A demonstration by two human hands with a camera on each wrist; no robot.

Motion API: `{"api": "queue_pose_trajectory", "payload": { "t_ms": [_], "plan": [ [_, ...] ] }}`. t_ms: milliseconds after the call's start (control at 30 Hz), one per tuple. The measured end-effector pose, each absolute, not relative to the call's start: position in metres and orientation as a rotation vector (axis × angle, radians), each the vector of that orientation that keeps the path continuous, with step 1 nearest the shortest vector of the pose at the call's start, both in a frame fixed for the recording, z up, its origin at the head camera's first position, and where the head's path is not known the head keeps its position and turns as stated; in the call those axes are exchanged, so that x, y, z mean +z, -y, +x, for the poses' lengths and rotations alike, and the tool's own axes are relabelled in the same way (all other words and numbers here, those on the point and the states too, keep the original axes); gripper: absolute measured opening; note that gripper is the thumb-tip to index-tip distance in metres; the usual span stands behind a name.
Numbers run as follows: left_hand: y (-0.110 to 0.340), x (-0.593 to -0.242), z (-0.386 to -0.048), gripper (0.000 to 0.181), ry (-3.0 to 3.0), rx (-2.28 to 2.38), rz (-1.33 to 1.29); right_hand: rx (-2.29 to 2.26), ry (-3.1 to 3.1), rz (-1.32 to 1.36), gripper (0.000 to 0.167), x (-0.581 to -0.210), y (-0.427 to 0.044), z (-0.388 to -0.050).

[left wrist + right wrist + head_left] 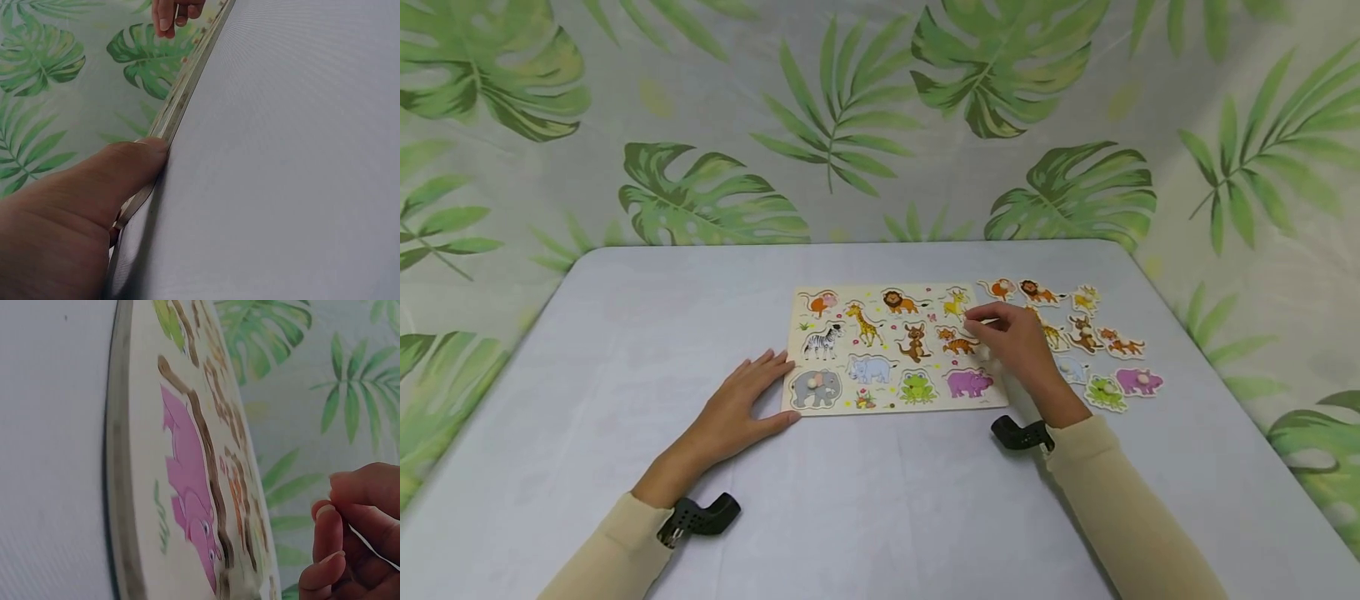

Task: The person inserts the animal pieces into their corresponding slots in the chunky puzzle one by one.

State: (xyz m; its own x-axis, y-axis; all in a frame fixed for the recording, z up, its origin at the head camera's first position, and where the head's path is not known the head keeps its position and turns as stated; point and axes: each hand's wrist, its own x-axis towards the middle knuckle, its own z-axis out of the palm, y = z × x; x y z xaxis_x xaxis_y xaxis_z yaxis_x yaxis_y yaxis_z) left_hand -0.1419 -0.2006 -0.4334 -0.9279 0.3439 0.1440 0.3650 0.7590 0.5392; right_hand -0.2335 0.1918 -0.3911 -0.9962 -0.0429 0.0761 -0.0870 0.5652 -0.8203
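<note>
My left hand (730, 417) (81, 200) is spread at the left end of the animal board (891, 403) (178, 100) (147, 487), its thumb against the front edge and fingertips by the left side. Above the board's right part, my right hand (1022, 346) (172, 14) (359, 531) has its thumb and index fingertips together and other fingers curled; no piece shows between them. An elephant piece (826, 392) with a knob lies in the board's front left corner. Near the right hand are the printed tiger (957, 342) and hippo (968, 383) (190, 453).
Right of the board lie several loose knobbed pieces, including a lion (1039, 292), kangaroo (1084, 335), tiger (1122, 343), frog (1105, 393) and hippo (1138, 382). A leaf-patterned cloth (865, 125) hangs behind the white table (880, 500). The right hand partly hides a giraffe piece (1055, 337).
</note>
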Motion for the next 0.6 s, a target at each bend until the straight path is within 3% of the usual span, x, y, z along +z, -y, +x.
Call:
{"api": "queue_pose_trajectory", "payload": {
  "t_ms": [600],
  "plan": [
    [0.201,-0.431,-0.141,0.078,2.928,-0.904,-0.573,1.370,2.743,0.008,0.031,-0.393,-0.221,-0.243]
  ]
}}
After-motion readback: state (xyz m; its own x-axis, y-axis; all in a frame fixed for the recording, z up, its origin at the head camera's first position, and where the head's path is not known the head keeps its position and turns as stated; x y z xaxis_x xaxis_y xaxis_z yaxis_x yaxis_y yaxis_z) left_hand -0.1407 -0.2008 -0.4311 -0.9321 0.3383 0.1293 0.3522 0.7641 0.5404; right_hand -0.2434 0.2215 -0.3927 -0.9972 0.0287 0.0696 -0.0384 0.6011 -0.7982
